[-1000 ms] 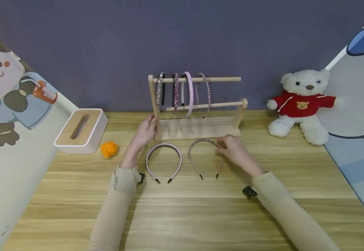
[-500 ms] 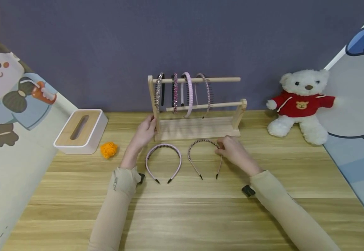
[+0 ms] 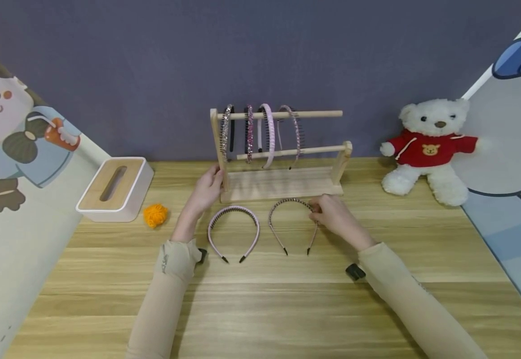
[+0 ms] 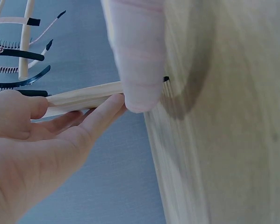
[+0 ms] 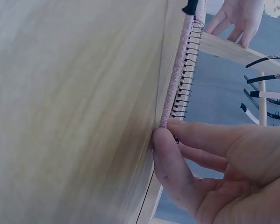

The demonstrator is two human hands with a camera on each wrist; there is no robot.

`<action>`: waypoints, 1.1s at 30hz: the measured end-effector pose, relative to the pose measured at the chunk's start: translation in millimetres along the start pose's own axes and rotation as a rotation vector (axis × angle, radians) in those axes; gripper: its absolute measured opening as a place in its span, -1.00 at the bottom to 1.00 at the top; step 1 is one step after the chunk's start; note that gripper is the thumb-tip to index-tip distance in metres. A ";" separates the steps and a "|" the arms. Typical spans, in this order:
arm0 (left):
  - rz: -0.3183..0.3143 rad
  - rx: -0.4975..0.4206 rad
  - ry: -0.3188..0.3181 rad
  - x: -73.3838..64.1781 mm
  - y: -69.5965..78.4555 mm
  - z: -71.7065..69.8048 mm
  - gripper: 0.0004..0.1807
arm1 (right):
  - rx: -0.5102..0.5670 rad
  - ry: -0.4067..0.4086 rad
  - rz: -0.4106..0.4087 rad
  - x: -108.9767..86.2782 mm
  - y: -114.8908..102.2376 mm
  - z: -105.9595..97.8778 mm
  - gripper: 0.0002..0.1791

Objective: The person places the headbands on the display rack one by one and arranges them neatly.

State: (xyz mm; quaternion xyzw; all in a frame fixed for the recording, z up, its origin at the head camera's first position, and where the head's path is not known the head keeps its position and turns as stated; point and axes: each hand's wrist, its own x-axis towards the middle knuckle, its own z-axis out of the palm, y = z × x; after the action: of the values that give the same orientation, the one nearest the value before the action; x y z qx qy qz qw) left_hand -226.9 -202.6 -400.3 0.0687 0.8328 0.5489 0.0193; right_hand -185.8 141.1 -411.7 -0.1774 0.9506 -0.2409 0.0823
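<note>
A wooden headband stand (image 3: 283, 184) stands at the back of the table, with several headbands hanging from its upper rod. My left hand (image 3: 207, 188) grips its left post; the left wrist view shows thumb and fingers on either side of the post (image 4: 83, 99). Between finger and thumb, my right hand (image 3: 336, 215) pinches the right side of a thin, studded pinkish headband (image 3: 290, 200) in front of the stand. Its comb teeth show in the right wrist view, where the band (image 5: 177, 70) runs up from my fingertips. A plain pink headband (image 3: 258, 229) lies to its left.
At the left stand a white tissue box (image 3: 128, 202) with a wooden lid and an orange yarn ball (image 3: 155, 215). A white teddy bear (image 3: 431, 149) in a red hoodie sits at the back right. Behind the stand rises a dark wall (image 3: 161, 75).
The tips of the studded headband have shifted slightly left and away from me, with my right hand still pinching it. My left hand keeps its grip on the post.
</note>
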 end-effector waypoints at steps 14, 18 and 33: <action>-0.003 -0.018 -0.010 -0.2 0.4 -1.1 -0.45 | 0.041 0.012 0.036 -0.5 1.8 -4.1 -0.73; -0.005 -0.016 -0.010 -0.7 0.4 -1.0 -0.44 | 0.067 0.023 0.033 -1.2 2.5 -4.2 -0.73; -0.011 -0.023 -0.020 -0.8 1.0 -0.5 -0.41 | 0.173 0.070 0.037 -8.6 8.3 -14.2 -0.76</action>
State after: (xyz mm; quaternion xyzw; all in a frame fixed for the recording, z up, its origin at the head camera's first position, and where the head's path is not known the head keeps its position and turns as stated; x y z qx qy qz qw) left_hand -226.1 -202.8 -399.2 0.0696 0.8266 0.5576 0.0314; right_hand -183.7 157.2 -402.8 -0.1434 0.9316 -0.3268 0.0685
